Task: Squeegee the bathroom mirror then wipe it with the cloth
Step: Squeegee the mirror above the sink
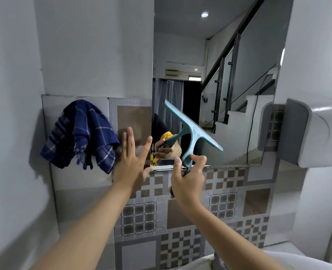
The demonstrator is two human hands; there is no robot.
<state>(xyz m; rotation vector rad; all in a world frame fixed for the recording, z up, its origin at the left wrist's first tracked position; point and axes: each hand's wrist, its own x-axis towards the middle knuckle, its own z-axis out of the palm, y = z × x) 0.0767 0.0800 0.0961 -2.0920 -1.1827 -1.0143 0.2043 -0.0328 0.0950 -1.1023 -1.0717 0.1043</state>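
Nearest the camera, two bare forearms reach up toward the mirror (210, 78), which serves as the landmark for everything else. The right hand (187, 178), just below the mirror's bottom edge, curls its fingers and thumb round the handle of the teal squeegee (192, 131); the blade sits over the lower part of the glass, tilted so its left end is higher than its right, and whether the rubber edge is actually touching the glass cannot be told. The left hand (131, 162) is at the mirror's lower left corner with fingers spread and straight, holding nothing, palm toward the tiled wall (182, 221) beside the frame. The blue checked cloth (79, 133) hangs on the wall well to the left of the mirror, untouched, so the wiping half looks yet to come. A white dispenser (317, 133) is mounted just to the right of the mirror. To do the squeegee step well, the blade probably wants levelling so its whole edge meets the glass, then firm, even pressure through one long pass from the top of the mirror downward, each pass overlapping the last. The open left hand could steady against the wall rather than the glass, to avoid fresh fingerprints. The low, slanted blade risks leaving streaks.
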